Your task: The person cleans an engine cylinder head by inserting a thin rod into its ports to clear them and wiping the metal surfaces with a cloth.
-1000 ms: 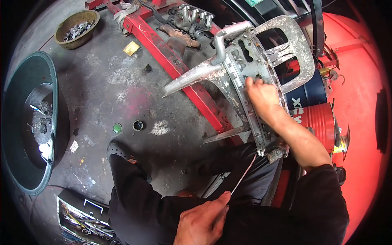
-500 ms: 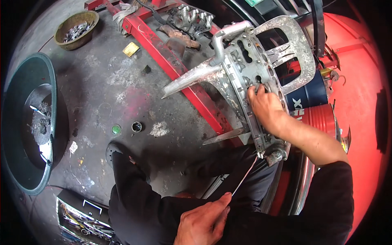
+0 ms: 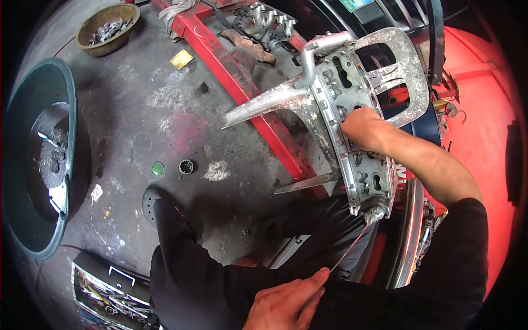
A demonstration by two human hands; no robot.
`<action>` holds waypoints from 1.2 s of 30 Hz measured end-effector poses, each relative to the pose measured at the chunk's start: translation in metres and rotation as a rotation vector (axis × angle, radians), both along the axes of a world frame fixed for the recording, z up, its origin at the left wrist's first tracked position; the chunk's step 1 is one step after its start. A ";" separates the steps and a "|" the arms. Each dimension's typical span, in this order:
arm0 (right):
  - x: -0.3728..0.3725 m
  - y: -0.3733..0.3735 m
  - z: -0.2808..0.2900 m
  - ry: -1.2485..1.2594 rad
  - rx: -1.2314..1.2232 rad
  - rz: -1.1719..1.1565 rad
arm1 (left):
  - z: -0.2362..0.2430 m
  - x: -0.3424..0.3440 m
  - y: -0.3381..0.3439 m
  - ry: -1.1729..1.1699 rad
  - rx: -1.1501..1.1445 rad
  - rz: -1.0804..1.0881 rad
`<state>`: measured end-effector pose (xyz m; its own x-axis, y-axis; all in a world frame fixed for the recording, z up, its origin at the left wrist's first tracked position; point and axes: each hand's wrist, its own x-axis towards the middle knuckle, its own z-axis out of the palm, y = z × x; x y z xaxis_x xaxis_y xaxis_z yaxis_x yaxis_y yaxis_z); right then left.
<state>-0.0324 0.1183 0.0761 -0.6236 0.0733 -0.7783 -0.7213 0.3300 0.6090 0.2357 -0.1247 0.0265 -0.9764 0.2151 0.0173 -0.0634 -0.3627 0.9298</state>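
A grey metal engine cylinder head (image 3: pixel 352 165) lies on a worn, pale chair (image 3: pixel 415 82), its holes and ports facing up. My right hand (image 3: pixel 364 131) is closed against the middle of its upper face. The fingertips are hidden behind the knuckles, so what they grip cannot be made out. Low in the view, my left hand (image 3: pixel 287 301) pinches a thin rod (image 3: pixel 352 247), thumb laid along it. The rod's far tip reaches the short pipe stub (image 3: pixel 376 210) at the near end of the cylinder head.
A red steel frame (image 3: pixel 258 121) crosses behind the chair. On the floor are a large dark tub (image 3: pixel 69 115), a bowl of metal bits (image 3: pixel 88 47), a small open tin (image 3: pixel 187 166), its green lid (image 3: pixel 158 169) and a tool box (image 3: pixel 77 275). A drum (image 3: pixel 429 124) stands right.
The rod's far tip has shifted from the cylinder head's near corner to the pipe stub. My right hand's fingers, partly visible before, are now tucked out of sight. The view has moved slightly.
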 end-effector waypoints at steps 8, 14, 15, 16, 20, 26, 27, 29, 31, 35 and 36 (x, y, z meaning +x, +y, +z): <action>0.131 0.033 -0.013 -0.151 -0.830 0.274 | 0.002 0.008 0.007 -0.037 -0.135 0.113; 0.214 0.060 -0.054 0.165 -1.703 -0.874 | -0.007 0.003 0.034 -0.031 -0.491 0.256; 0.214 0.059 -0.064 0.255 -2.061 -1.331 | -0.009 0.002 0.040 -0.057 -0.572 0.220; 0.215 0.033 -0.060 0.117 -2.381 -1.592 | -0.015 0.001 0.047 -0.044 -0.608 0.217; 0.202 -0.026 -0.078 0.229 -2.465 -1.782 | -0.031 -0.001 0.068 0.180 -0.799 0.176; 0.186 0.037 -0.065 0.615 -2.620 -1.142 | 0.008 -0.004 0.042 0.171 -0.894 0.135; 0.192 0.047 -0.051 0.739 -2.443 -0.768 | 0.035 -0.008 0.034 0.085 -1.012 0.204; 0.221 0.065 -0.012 0.433 -2.083 -0.875 | 0.053 -0.015 0.006 0.013 -0.986 0.321; 0.240 0.082 -0.006 0.324 -1.599 -0.034 | 0.069 -0.045 0.005 0.212 -1.043 0.281; 0.232 0.110 0.000 0.691 -1.501 0.100 | 0.038 -0.138 0.027 0.595 -1.273 0.012; 0.228 0.119 -0.002 0.699 -1.514 0.047 | 0.027 -0.159 0.040 0.619 -1.255 -0.017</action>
<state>0.1959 0.2378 0.0744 -0.8384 -0.4629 0.2877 -0.4915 0.8703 -0.0318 0.0762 -0.0849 0.0538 -0.8781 0.4201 0.2288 0.4759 0.7182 0.5077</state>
